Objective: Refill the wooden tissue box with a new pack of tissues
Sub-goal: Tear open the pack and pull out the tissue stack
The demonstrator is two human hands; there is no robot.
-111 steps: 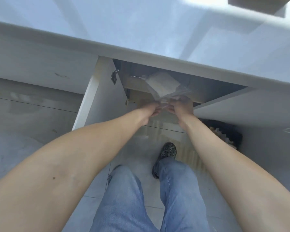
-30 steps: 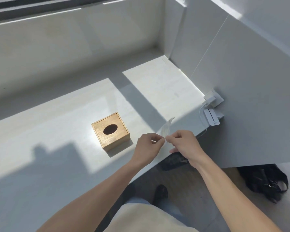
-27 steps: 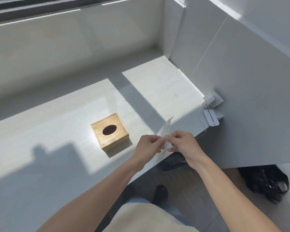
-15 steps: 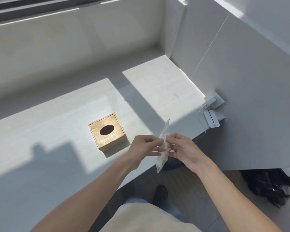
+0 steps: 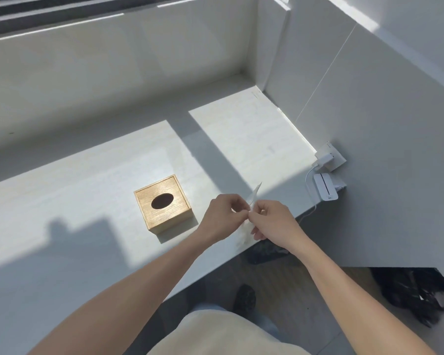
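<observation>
A square wooden tissue box point(image 5: 163, 203) with a dark oval slot in its lid sits on the white counter point(image 5: 87, 196). To its right, just above the counter's front edge, my left hand point(image 5: 222, 216) and my right hand point(image 5: 272, 221) pinch a thin, clear-wrapped tissue pack point(image 5: 254, 198) between them. The pack stands on edge, its top corner poking up above my fingers and its lower part hanging below them. Both hands are shut on it, fingertips almost touching.
A white wall point(image 5: 369, 124) bounds the counter on the right, with a plugged-in charger point(image 5: 326, 157) and a small white device point(image 5: 326, 187) on its cable. A black bag point(image 5: 415, 293) lies on the floor at the right. A raised ledge point(image 5: 113, 73) runs behind the counter.
I have stood up from the cupboard under the counter, bringing the pack with me. Over the last second the pack turned between my fingers and my hands drew closer together.
</observation>
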